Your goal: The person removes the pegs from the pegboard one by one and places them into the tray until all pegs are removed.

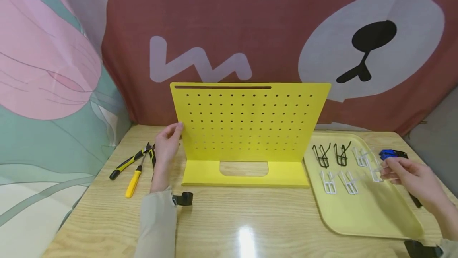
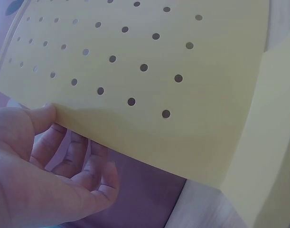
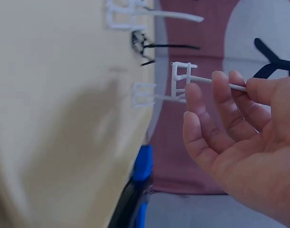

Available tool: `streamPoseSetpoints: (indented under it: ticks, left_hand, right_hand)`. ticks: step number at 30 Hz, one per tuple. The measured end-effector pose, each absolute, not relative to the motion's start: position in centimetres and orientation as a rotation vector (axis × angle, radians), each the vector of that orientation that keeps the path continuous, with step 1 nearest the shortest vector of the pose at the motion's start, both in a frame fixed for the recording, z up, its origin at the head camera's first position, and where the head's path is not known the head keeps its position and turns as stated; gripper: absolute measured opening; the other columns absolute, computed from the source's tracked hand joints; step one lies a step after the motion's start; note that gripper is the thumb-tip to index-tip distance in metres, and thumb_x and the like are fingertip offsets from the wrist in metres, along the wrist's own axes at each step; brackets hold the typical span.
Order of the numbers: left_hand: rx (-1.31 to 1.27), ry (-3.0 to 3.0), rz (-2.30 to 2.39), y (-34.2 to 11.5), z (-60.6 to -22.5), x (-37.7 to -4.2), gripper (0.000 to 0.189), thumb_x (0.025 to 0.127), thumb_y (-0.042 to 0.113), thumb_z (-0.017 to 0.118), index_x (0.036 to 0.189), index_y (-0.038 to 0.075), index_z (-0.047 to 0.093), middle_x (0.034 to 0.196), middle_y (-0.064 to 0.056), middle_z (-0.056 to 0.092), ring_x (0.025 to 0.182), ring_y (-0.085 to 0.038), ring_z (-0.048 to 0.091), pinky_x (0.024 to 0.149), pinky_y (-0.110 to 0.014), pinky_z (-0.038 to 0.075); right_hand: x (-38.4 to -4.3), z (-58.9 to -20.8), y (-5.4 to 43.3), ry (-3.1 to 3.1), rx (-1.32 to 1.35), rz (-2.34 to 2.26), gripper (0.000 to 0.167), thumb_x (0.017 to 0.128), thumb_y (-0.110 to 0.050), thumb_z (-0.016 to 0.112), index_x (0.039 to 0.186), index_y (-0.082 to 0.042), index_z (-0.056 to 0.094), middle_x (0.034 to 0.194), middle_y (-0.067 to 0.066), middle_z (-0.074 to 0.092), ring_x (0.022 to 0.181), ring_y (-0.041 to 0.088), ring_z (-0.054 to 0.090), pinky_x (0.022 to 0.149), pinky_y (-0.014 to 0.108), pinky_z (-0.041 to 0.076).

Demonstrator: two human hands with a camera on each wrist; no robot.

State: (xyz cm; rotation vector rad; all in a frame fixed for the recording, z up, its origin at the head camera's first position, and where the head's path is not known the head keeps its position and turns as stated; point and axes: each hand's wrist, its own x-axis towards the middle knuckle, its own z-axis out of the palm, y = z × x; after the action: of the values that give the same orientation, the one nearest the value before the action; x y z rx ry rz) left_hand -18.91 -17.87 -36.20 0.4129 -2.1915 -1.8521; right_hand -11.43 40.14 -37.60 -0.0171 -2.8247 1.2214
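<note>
A yellow pegboard (image 1: 247,117) stands upright on its bent base on the wooden table. My left hand (image 1: 167,144) grips its left edge, with the thumb on the front face and the other fingers behind, as the left wrist view shows. My right hand (image 1: 411,176) is over the right side of the yellow tray (image 1: 375,218). Between thumb and fingertips it pinches the rod of a white wire pegboard hook (image 3: 201,80), the hook's frame pointing away from the palm. Black hooks (image 1: 323,158) and other white hooks (image 1: 329,184) lie in the tray.
Left of the pegboard lie pliers (image 1: 129,164) with black and yellow handles, a yellow-handled screwdriver (image 1: 133,183) and another tool partly behind my left hand. A blue and black tool (image 1: 393,154) lies beyond the tray's right edge. A printed cloth (image 1: 200,11) hangs behind the table.
</note>
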Motion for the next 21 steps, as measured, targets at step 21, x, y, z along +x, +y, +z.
streamPoseSetpoints:
  ticks: [21]
  left_hand:
    - [0.392,-2.184,-1.889,-17.9,-36.4,-18.8,0.050,0.093,0.048,0.057,0.126,0.010,0.062,0.123,-0.008,0.059,0.106,-0.021,0.055,0.093,-0.042,0.043]
  right_hand:
    - [-11.0,-39.8,41.3,-3.012,-0.117,1.273,0.049,0.105,-0.030,0.038,0.115,0.015,0.056,0.086,-0.009,0.066,0.075,0.003,0.062,0.063,0.028,0.052]
